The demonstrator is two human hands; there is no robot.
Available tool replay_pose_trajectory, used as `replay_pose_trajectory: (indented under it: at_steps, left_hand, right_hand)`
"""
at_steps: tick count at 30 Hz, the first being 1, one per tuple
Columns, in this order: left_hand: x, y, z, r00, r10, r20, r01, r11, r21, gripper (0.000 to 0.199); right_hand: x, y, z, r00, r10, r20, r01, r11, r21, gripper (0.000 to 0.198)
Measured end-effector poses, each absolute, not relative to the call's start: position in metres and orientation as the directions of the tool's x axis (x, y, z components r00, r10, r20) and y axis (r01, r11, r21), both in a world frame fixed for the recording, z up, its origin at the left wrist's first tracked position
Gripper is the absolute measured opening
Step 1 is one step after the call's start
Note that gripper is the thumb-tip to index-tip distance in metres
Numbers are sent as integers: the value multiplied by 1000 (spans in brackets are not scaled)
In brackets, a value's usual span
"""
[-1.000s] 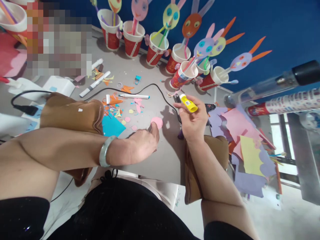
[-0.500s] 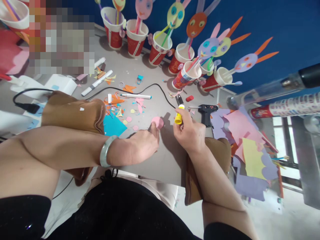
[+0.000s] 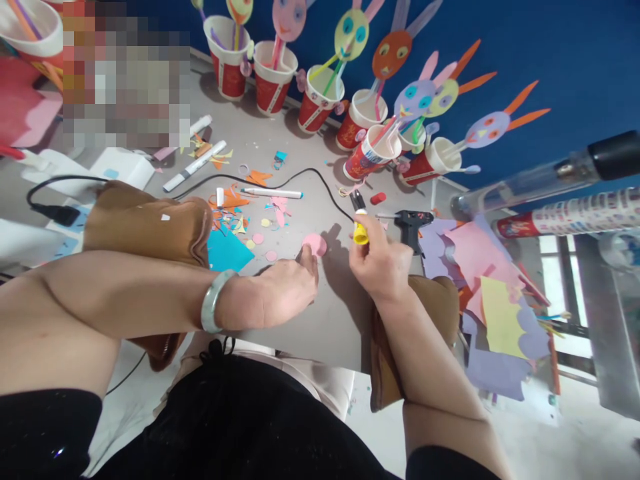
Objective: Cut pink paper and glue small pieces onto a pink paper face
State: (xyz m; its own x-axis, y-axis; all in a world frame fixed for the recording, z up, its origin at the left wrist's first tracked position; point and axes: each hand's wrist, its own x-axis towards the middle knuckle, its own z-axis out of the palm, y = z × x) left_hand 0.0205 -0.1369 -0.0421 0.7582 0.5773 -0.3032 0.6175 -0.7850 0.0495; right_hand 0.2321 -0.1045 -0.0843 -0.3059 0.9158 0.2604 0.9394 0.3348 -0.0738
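A pink paper circle [image 3: 315, 244] is at the fingertips of my left hand [image 3: 283, 288]. The thumb and forefinger are closed at its lower left edge, and the other fingers curl under. Wrapped round a yellow-and-white glue stick [image 3: 361, 230] are the fingers of my right hand [image 3: 381, 257], a short way right of the circle. The glue stick is tilted, its yellow end towards me. Just beyond that hand lie a small red cap [image 3: 378, 198] and a black glue gun [image 3: 413, 229].
Red paper cups [image 3: 320, 107] with paper animal faces on straws line the blue wall. Paper scraps, a blue sheet [image 3: 231, 252] and a teal-tipped marker [image 3: 275, 193] lie left of centre. A black cable [image 3: 287, 181] crosses the table. Brown cushions [image 3: 150, 223] sit under both forearms. Coloured paper [image 3: 505, 320] is piled at right.
My right hand has shifted slightly, and the glue stick has tipped a little in it. My left hand stays at the pink circle. The view has moved very slightly.
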Motion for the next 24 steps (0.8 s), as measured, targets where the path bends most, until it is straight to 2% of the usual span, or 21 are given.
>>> replay_pose_trajectory:
  at_steps: [3,9,13,16,19,24]
  left_hand:
    - [20,-136,-41,747,592,-303,639,-765,84,61]
    - [19,-136,-42,717,610,-336,687,-701,193,57]
    - [20,-135,-43,726,607,-322,671,-729,138,59]
    - [20,-134,-41,725,597,-343,661,-743,107,58]
    - [20,-134,-40,713,618,-332,683,-719,127,58]
    - [20,-133,-43,734,607,-305,659,-744,107,63]
  right_hand:
    - [233,-107,-82,-279,877,391,930,348,-117,45]
    - [230,-103,-84,-363,800,479,863,482,-152,29]
    - [229,-101,-86,-483,781,397,835,547,-61,32]
    - [228,-100,-87,-548,775,313,814,581,-13,43]
    - [228,-98,-88,-517,791,327,834,552,-18,47]
    - [238,-72,-85,-406,856,321,908,418,34,37]
